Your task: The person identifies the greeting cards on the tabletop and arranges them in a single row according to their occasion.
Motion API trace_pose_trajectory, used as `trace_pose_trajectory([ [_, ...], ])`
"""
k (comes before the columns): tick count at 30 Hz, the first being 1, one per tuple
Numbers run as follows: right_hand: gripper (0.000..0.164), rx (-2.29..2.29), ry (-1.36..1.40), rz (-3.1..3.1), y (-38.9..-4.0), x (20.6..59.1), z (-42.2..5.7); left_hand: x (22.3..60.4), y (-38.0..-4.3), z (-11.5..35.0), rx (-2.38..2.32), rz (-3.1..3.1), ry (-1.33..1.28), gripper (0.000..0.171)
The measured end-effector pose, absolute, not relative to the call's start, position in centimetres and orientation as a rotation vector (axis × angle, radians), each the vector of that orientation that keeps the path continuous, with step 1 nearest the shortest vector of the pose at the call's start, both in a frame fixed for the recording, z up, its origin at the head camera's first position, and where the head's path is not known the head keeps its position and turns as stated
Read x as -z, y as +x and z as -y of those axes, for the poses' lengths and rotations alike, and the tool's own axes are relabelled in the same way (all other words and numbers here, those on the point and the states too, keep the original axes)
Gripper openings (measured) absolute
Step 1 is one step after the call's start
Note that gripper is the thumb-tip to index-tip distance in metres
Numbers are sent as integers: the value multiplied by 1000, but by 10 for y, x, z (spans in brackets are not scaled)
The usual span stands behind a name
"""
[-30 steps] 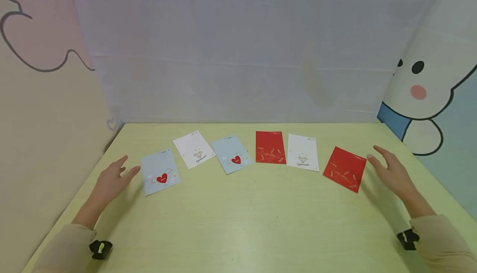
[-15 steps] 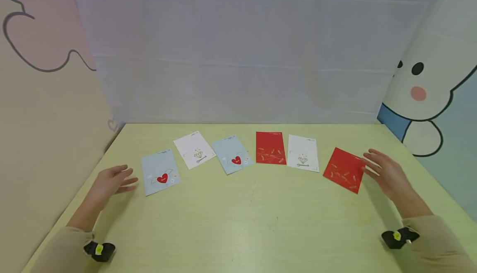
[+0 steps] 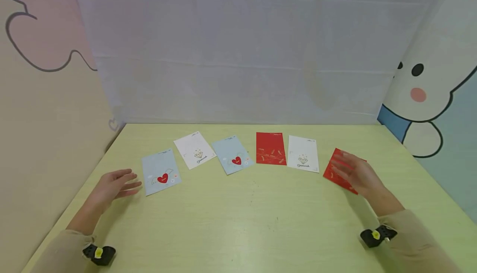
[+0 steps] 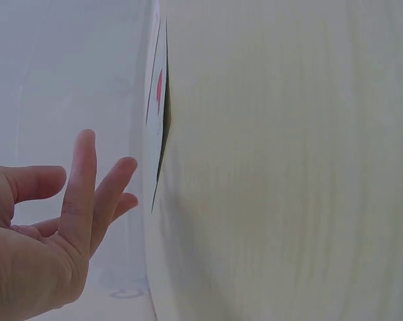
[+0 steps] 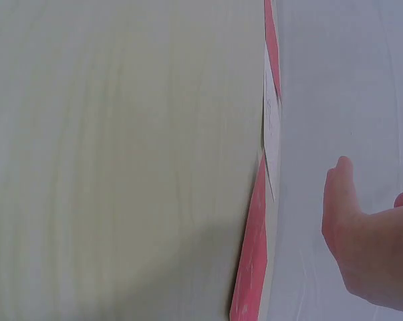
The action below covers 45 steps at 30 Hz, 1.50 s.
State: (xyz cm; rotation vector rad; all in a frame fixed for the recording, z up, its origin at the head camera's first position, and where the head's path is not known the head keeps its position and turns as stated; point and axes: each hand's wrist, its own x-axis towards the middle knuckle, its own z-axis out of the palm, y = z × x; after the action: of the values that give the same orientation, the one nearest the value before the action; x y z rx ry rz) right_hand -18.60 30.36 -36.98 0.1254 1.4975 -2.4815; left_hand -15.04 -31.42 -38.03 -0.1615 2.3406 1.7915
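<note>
Above the rightmost red card (image 3: pixel 337 176) hovers my right hand (image 3: pixel 355 173), hiding part of it. The right wrist view shows that hand (image 5: pixel 368 234) apart from the red card (image 5: pixel 253 261), with fingers extended. My left hand (image 3: pixel 113 188) is just left of a pale blue card (image 3: pixel 158 167) with a red heart. In the left wrist view the left hand (image 4: pixel 74 221) has its fingers spread and holds nothing. Between the hands lie a white card (image 3: pixel 191 147), a second blue card (image 3: pixel 229 149), a second red card (image 3: pixel 271 147) and another white card (image 3: pixel 302 151) with a diamond drawing.
The cards lie in a loose arc on a pale wooden table (image 3: pixel 242 223). A white sheet (image 3: pixel 242 49) hangs behind its back edge. Cartoon-printed walls stand at both sides. A small dark device (image 3: pixel 378 235) sits on each wrist.
My right hand has moved left from beside the rightmost red card to over it. The left hand has turned and lowered slightly, staying beside the blue card. The cards keep their places.
</note>
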Motion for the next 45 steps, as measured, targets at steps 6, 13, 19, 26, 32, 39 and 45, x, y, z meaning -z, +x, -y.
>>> trace_pose_trajectory([
  [6, 49, 2390, 174, -1491, -190, 364, -277, 378, -146, 310, -1789, -2330, -141, 58],
  [13, 62, 2282, 132, -1578, -196, 362, -250, 381, -147, 310, -1789, -2325, -144, 56],
  [19, 53, 2232, 75, -1630, -202, 364, -231, 385, -147, 309, -1779, -2318, -150, 56],
  [26, 50, 2178, 39, -1671, -207, 368, -210, 386, -146, 308, -1783, -2295, -162, 56],
  [32, 48, 2161, 47, -1675, -209, 369, -188, 387, -147, 306, -1765, -2307, -185, 58],
  [39, 47, 2089, 53, -1736, -208, 374, -161, 386, -147, 305, -1746, -2312, -184, 60],
  [45, 47, 2059, 48, -1721, -208, 380, -140, 385, -147, 304, -1741, -2317, -192, 61],
])
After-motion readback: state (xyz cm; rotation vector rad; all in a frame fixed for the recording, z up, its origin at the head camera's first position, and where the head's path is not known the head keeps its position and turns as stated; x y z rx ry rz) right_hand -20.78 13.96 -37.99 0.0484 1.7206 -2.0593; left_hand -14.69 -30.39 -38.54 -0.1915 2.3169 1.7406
